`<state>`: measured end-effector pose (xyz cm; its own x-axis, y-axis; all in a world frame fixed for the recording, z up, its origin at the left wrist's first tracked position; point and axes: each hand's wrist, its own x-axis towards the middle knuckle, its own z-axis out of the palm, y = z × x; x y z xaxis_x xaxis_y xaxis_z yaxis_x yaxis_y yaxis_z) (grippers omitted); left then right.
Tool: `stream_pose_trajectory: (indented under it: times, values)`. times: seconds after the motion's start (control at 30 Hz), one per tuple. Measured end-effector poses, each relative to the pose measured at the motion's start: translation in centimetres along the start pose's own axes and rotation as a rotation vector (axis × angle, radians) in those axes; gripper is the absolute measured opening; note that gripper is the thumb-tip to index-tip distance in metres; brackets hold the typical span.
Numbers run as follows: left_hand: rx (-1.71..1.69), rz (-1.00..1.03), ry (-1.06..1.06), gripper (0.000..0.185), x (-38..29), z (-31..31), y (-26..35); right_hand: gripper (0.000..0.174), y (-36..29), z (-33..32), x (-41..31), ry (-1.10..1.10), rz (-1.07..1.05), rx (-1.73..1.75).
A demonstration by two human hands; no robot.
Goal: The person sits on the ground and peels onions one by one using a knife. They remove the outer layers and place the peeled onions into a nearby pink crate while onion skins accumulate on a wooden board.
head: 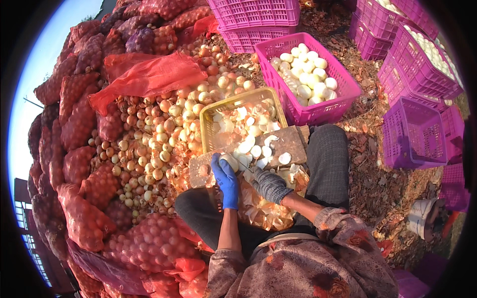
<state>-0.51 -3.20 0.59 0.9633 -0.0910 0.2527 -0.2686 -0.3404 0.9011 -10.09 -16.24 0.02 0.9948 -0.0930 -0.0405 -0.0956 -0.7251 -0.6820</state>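
My left hand (226,181), in a blue coated glove, holds a pale peeled onion (228,162) over the near-left part of a wooden board (294,143). In a grey knit glove, my right hand (271,184) grips a knife (244,166), whose blade points at the onion. Most of the handle is hidden in my fist. White cut onion pieces (284,158) lie on the board beside the blade. Just beyond it stands a yellow plastic crate (204,128) with onion skins and trimmed scraps inside. More papery skins (266,208) are heaped between my legs.
Unpeeled onions (149,145) spread over the ground on the left, backed by stacked red mesh sacks (80,104). A magenta crate (316,111) of peeled onions stands ahead right. More purple crates (413,134) and a whitish bucket (419,219) line the right side.
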Motion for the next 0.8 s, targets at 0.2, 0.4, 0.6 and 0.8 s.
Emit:
stream_pose_trajectory:
  times: [0.2,0.4,0.6,0.8]
  values:
    - [0.053,0.046,0.051,0.047,-0.5,-1.4,-1.8,0.036,0.0,-2.5,-0.1,-0.094,0.091,0.014]
    - [0.105,-0.224,-0.194,0.045,-2.3,-5.0,1.2,0.042,2.3,0.8,0.0,0.014,-0.14,0.091]
    - [-0.125,-0.132,-0.192,0.046,-3.3,-4.7,3.2,0.051,1.9,0.7,-1.5,-0.068,-0.032,0.155]
    - [-0.005,-0.018,-0.171,0.042,-2.2,-3.5,1.6,0.05,1.4,-0.5,-3.9,-0.03,-0.034,0.125]
